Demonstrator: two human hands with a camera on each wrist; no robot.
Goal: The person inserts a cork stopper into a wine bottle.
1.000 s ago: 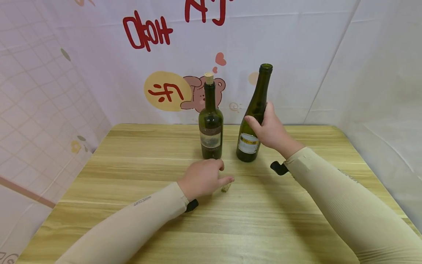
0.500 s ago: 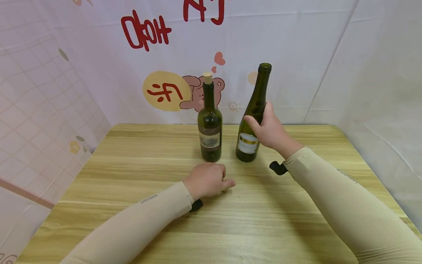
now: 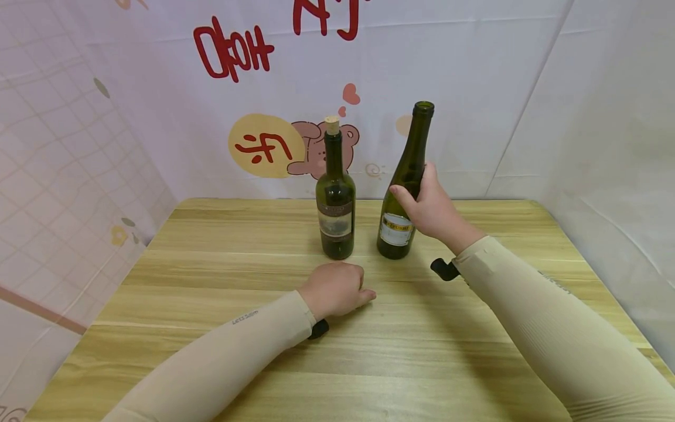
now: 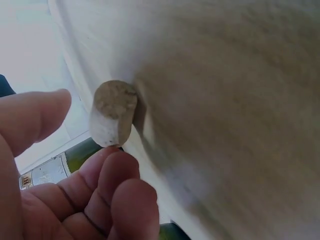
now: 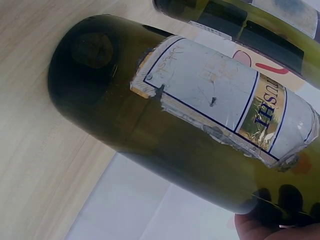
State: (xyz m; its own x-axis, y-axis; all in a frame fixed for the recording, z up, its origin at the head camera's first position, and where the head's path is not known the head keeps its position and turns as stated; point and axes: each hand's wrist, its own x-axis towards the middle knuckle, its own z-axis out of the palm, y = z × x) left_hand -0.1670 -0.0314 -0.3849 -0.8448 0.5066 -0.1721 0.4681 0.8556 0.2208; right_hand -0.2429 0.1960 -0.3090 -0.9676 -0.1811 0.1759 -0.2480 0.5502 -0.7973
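Observation:
My right hand point(image 3: 435, 208) grips the body of a green wine bottle point(image 3: 408, 164) above its pale label. That bottle has an uncorked mouth and tilts slightly, its base at the table. Low over the wood, my left hand point(image 3: 334, 287) is around a loose cork point(image 4: 114, 112), seen in the left wrist view and hidden behind the hand in the head view. A curled fingertip is right at the cork's lower end, while the thumb point(image 4: 45, 115) stands apart from it. A second, darker wine bottle point(image 3: 336, 193) stands upright beyond the left hand, with a cork point(image 3: 332, 125) in its mouth.
Both bottles are on a light wooden table point(image 3: 221, 234). A white printed cloth point(image 3: 448, 53) hangs behind its far edge, close behind the bottles. More cloth closes in the left and right sides.
My left hand has shifted slightly right and toward me, over the loose cork, and its fingers have drawn in. The right hand and its bottle have stayed nearly still.

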